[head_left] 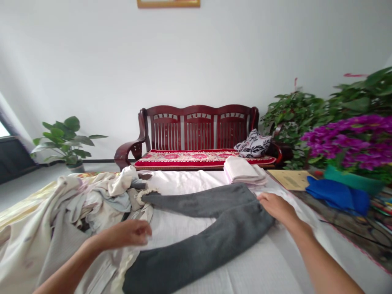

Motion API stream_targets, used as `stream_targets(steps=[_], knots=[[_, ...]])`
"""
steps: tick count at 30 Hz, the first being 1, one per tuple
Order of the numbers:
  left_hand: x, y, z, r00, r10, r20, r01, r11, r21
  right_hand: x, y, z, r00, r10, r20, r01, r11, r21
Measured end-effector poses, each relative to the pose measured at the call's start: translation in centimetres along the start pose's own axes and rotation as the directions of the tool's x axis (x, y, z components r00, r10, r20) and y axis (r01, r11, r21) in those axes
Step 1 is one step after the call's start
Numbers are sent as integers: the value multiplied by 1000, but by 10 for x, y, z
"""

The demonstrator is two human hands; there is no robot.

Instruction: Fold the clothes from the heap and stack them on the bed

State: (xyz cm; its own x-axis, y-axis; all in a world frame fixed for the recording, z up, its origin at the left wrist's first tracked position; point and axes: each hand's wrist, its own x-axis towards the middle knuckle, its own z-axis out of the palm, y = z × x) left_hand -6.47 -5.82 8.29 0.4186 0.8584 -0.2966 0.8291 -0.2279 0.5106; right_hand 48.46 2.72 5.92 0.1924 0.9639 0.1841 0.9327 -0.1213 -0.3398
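Note:
Dark grey trousers [196, 261] with cream frilled cuffs lie spread on the white cloth, legs pointing left and waistband at the right. My right hand [277, 208] is closed on the waistband. Just above the cloth, near the lower leg's cuff, my left hand [134, 233] hangs with loosely bent fingers and nothing visible in it. Left of the trousers is a heap of crumpled clothes [104, 196], mostly cream and grey. Behind the waistband sits a folded stack of pale cloth [243, 169].
A dark red wooden bench [199, 126] with a patterned pillow [254, 145] stands behind. On the right are a blue cloth [337, 194], a tan paper sheet [289, 179], a dark cable and a green pot [352, 179] of purple flowers. A leafy plant [69, 141] stands at the left.

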Motion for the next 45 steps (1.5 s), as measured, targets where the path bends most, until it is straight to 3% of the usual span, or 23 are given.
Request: stream_targets(steps=[1, 3, 5, 7, 10, 13, 16, 19, 22, 23, 24, 26, 27, 30, 32, 34, 37, 40, 42, 44, 45], knots=[[10, -2, -9, 993, 4, -119, 0, 1000, 29, 6, -11, 2, 998, 39, 51, -37, 998, -47], [34, -5, -20, 933, 35, -359, 17, 990, 143, 17, -33, 10, 985, 115, 129, -98, 986, -131], [58, -8, -24, 882, 62, -467, 84, 955, 286, 26, -48, 21, 976, 159, 148, -135, 977, -164], [77, -12, -25, 887, 80, -456, 129, 904, 408, 32, -53, 30, 973, 177, 147, -150, 973, -177], [92, -19, -33, 907, 130, -402, 64, 898, 436, 39, -48, 35, 971, 184, 151, -156, 971, -180], [99, -28, -56, 901, 114, -420, -17, 974, 228, 44, -38, 32, 968, 212, 131, -192, 969, -154], [103, -34, -81, 898, -3, -441, 25, 999, 43, 46, -30, 31, 959, 261, 106, -244, 958, -151], [100, -37, -92, 838, -74, -540, 109, 993, 32, 42, -28, 32, 952, 264, 155, -242, 959, -150], [75, -36, -78, 737, -77, -671, 145, 988, 47, 34, -29, 30, 940, 276, 200, -241, 953, -183], [62, -35, -67, 742, -89, -665, 159, 986, 45, 31, -29, 28, 941, 268, 207, -227, 953, -199], [47, -34, -53, 776, -108, -622, 172, 984, 44, 28, -29, 26, 944, 253, 212, -207, 954, -215], [15, -29, -19, 896, -133, -423, 174, 983, 58, 22, -29, 22, 953, 215, 211, -163, 957, -240], [-1, -27, 0, 931, -147, -335, 178, 982, 64, 20, -29, 20, 958, 198, 210, -143, 958, -249], [-35, -23, 50, 973, -113, -203, 136, 985, 102, 16, -26, 20, 969, 152, 195, -99, 961, -257], [-44, -26, 63, 976, -107, -187, 127, 987, 95, 15, -24, 21, 974, 138, 179, -95, 968, -232], [-43, -34, 54, 968, -120, -221, 129, 991, 28, 14, -22, 22, 978, 146, 147, -118, 976, -184], [-35, -51, 15, 958, -96, -271, 78, 994, -75, 6, -17, 22, 979, 164, 124, -149, 982, -119], [-22, -63, -20, 986, -93, -139, 88, 995, -40, -10, -13, 23, 965, 188, 183, -160, 975, -157], [-9, -63, -31, 984, -129, -125, 130, 991, 4, -19, -13, 23, 959, 201, 202, -155, 963, -222], [10, -57, -34, 940, -186, -285, 205, 978, 38, -21, -19, 21, 968, 178, 177, -126, 954, -271], [21, -52, -35, 894, -217, -392, 256, 965, 50, -20, -23, 19, 975, 160, 154, -111, 952, -284]])
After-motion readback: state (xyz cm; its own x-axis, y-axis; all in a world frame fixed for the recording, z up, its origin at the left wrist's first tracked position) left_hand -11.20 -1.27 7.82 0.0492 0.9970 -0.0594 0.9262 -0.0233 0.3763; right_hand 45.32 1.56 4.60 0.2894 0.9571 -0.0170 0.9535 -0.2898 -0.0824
